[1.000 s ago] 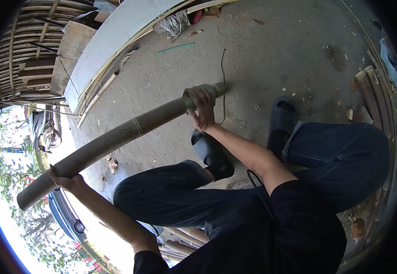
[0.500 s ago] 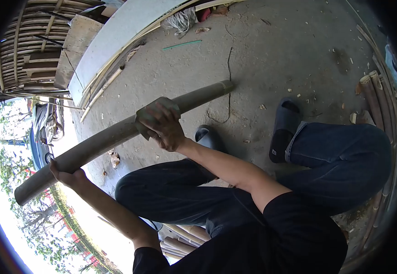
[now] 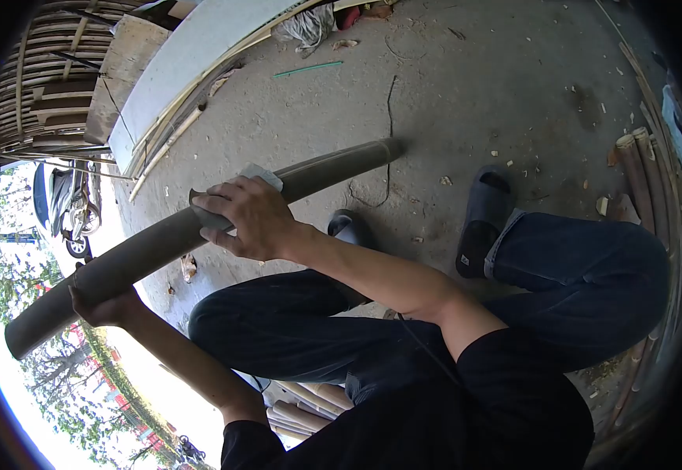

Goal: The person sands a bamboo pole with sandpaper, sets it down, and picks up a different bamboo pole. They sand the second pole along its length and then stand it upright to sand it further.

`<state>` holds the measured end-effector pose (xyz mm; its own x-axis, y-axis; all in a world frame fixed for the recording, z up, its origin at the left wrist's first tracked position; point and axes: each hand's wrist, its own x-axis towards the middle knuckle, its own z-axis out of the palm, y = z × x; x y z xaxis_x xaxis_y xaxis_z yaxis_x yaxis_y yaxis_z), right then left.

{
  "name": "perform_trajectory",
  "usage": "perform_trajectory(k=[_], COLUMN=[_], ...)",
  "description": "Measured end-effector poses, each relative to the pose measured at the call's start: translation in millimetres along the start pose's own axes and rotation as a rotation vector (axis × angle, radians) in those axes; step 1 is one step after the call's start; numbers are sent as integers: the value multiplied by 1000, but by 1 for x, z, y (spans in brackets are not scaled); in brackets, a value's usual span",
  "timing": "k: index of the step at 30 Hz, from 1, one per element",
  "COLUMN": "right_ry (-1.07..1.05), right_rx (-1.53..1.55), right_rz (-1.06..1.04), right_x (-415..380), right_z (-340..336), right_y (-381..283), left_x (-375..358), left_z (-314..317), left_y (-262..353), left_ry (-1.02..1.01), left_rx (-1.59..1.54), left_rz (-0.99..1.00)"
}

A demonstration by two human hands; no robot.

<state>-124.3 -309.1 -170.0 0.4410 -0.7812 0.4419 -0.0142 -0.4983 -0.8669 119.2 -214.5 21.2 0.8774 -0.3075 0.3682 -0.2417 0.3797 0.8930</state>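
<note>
A thick brown-grey bamboo pole (image 3: 149,247) slants across the view, its far end low by the floor and its near end raised at the lower left. My left hand (image 3: 110,308) is wrapped around the pole close to that near end, with some fingers hidden behind it. Around the pole's middle, my right hand (image 3: 251,219) presses a stiff grey sheet that looks like sandpaper (image 3: 264,175). The sheet curls over the bamboo, and its edges stick out on both sides of my fingers.
My legs and dark slippers (image 3: 488,205) are below the pole. Bamboo lengths (image 3: 639,176) lie at the right, and more bamboo (image 3: 302,415) lies beneath me. A white panel (image 3: 172,78) edged with strips stands at upper left. A motorbike (image 3: 82,207) is outside.
My right hand has slid with the sheet along the pole towards my left hand. The pole's near end has shifted slightly left and down, with my left hand still around it.
</note>
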Motion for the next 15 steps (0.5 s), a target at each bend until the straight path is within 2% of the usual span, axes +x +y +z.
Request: perform_trajectory(k=[2,3,6,7,9,10,11,12,15], right_ry=[52,102,157,244,272,277,159,35,-164], right_rx=[32,58,-117,-180,-281,-281,-134,13,163], right_rz=[-45,-94,152,170,87,93,144,195,35], right_x=[-11,-22,-82,-107,-127,-114,-106,-90,-21], right_z=[-5,-10,-52,-68,-85,-85,-80,-78,-51], right_y=[26,50,180,226,255,240,221,191,90], left_x=[12,10,3,11,23,25,22,17,16], left_z=[-14,-10,-10,-23,-26,-27,-35,-39,-17], left_y=[1,-2,-6,-12,-16,-16,-16,-15,-7], left_ry=[-169,-166,-54,-130,-223,-322,-406,-392,-468], left_rx=[-87,-88,-59,-114,-182,-213,-233,-220,-300], left_rz=[-18,-18,-8,-24,-29,-9,-1,-17,49])
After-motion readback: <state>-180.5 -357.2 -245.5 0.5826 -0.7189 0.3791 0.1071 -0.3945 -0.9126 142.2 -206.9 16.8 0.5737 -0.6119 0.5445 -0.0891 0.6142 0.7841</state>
